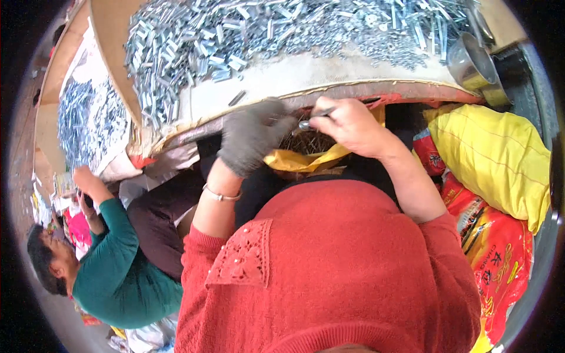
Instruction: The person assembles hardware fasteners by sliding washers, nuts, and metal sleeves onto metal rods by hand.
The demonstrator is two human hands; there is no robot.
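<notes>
My left hand point(254, 136) wears a grey knitted glove and hovers at the table's front edge. Its fingers are bent together toward my right hand; whatever they hold is hidden. Bare and closed, my right hand point(353, 128) grips a small shiny metal rod-like piece point(305, 125), whose rounded end points at the glove. Below both hands, an open yellow bag point(309, 161) sits over my lap with many thin metal pieces point(306, 141) inside. A single dark metal tube point(237, 97) lies near the table edge, just beyond the glove.
Heaps of metal tubes point(170, 59) and small nuts or washers point(376, 44) cover the white-topped table point(282, 73). A metal cup point(471, 59) is at its right corner. Full yellow point(488, 159) and red sacks point(494, 259) stand right. A co-worker in green point(123, 270) sits left.
</notes>
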